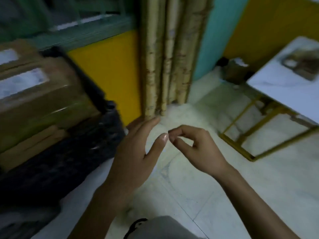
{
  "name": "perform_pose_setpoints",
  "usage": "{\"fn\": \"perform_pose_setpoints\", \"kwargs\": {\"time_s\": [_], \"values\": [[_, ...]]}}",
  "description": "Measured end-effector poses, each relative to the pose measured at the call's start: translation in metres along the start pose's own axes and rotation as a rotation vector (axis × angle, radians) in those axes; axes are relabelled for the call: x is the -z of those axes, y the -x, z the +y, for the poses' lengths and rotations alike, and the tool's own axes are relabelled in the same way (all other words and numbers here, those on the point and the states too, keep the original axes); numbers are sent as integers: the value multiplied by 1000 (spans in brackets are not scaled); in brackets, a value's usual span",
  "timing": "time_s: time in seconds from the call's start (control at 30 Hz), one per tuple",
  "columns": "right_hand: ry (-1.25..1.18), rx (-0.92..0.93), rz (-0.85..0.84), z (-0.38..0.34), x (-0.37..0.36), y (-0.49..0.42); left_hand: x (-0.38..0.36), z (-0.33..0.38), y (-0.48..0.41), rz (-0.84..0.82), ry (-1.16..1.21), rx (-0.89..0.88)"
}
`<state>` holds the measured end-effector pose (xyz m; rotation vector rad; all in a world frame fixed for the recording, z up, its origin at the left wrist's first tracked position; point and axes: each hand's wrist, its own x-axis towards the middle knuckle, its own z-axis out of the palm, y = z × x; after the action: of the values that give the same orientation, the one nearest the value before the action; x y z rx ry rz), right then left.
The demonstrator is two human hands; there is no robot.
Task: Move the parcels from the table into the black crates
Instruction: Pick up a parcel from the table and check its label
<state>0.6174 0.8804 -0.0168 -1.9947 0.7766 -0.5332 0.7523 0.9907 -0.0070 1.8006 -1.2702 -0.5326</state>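
A black crate (72, 163) stands on the floor at the left, stacked with brown cardboard parcels (43, 104) that carry white labels. My left hand (138, 152) hovers just right of the crate with its fingers spread and nothing in it. My right hand (195, 147) is beside it over the floor, fingers loosely curled, empty. At the far right, a white table (284, 87) holds a brown parcel (303, 64) near its far edge. The picture is blurred.
Bamboo poles (165, 57) lean in the corner against a yellow and teal wall. The table has a yellow metal frame (241, 138) underneath. A small dark container (234, 69) sits on the pale tiled floor behind the table.
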Motion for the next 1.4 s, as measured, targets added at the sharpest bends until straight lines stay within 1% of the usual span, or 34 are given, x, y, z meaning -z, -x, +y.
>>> {"fn": "perform_pose_setpoints", "kwargs": {"time_s": [0.03, 0.07, 0.1, 0.13, 0.17, 0.23, 0.3, 0.43, 0.57, 0.67, 0.77, 0.9, 1.0, 1.13, 1.23, 1.33, 1.4], "values": [[-112, -85, 72, 14, 26, 22, -26, 15, -2, -72, 148, -7], [-221, -169, 193, 30, 65, 58, -65, 41, -4, -156, 279, -5], [-325, -228, 280, 39, 86, 79, -87, 52, -5, -199, 389, 20], [-407, -280, 368, 46, 104, 96, -104, 60, -4, -220, 467, 46], [-471, -320, 493, 58, 132, 122, -132, 78, -4, -255, 519, 59], [-565, -365, 703, 84, 186, 174, -190, 113, -2, -324, 590, 83], [-600, -421, 845, 112, 231, 222, -242, 146, 2, -384, 626, 101], [-655, -499, 1014, 151, 292, 305, -330, 198, 11, -467, 665, 136], [-676, -562, 1130, 186, 326, 356, -399, 234, 11, -548, 628, 132], [-706, -615, 1183, 214, 346, 373, -442, 252, 7, -587, 600, 107], [-725, -634, 1225, 245, 372, 382, -494, 264, -6, -617, 606, 140], [-729, -675, 1326, 290, 428, 393, -583, 291, -32, -680, 633, 190], [-711, -696, 1384, 327, 489, 396, -658, 323, -61, -743, 663, 206], [-682, -730, 1395, 370, 574, 391, -740, 378, -112, -826, 674, 239], [-670, -719, 1410, 400, 630, 381, -788, 413, -152, -866, 635, 166], [-738, -722, 1409, 430, 671, 372, -820, 436, -186, -900, 596, 167], [-802, -742, 1388, 454, 695, 364, -839, 445, -207, -881, 573, 155]]}}
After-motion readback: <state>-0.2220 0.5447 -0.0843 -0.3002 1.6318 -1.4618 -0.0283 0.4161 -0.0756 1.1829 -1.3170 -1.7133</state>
